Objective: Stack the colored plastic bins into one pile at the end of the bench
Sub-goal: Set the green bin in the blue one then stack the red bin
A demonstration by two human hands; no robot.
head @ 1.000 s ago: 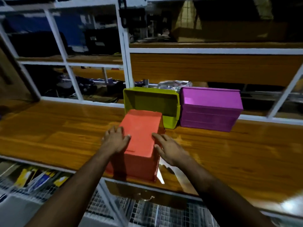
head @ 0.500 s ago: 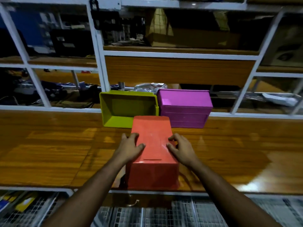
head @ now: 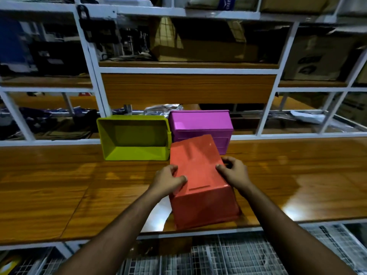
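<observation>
Two hands hold the red bin point(head: 200, 181). My left hand point(head: 168, 180) grips its left side and my right hand point(head: 234, 172) grips its right side. It is upside down, near the front edge of the wooden bench point(head: 59, 185). Behind it, the green bin point(head: 135, 138) lies on its side, touching the upside-down purple bin point(head: 200, 122).

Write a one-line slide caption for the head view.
Both hands, left and right, grip an upturned red bin on a wooden bench, in front of green and purple bins.
</observation>
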